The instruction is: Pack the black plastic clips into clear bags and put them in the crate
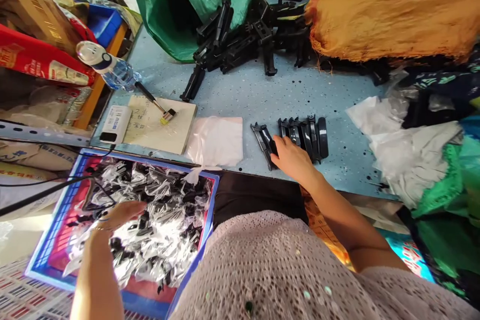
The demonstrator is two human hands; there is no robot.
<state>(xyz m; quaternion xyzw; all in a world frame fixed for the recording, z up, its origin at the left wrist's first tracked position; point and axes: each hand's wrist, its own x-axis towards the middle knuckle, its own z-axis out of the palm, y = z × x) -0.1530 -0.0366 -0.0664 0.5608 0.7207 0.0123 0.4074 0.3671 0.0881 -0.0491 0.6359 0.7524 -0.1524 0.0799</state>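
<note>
Over the blue crate (214, 200) at the lower left is my left hand (122, 212), its fingers stretched out above black parts in clear plastic bags (161, 215); nothing shows in it. My right hand (294, 157) is on the blue worktop, thumb and fingers closed at the edge of a long black plastic part (263, 142). Just right of that part, several similar black parts (305, 135) stand side by side in a row, partly covered by the hand. A stack of clear plastic bags (221, 140) lies left of the held part.
Loose black parts (240, 45) spill from a green sack (161, 30) beside an orange sack (390, 10). At left are a water bottle (112, 70), a brush (153, 100) on a notepad (157, 127) and a white box (116, 122). Crumpled white cloth (408, 150) lies at right.
</note>
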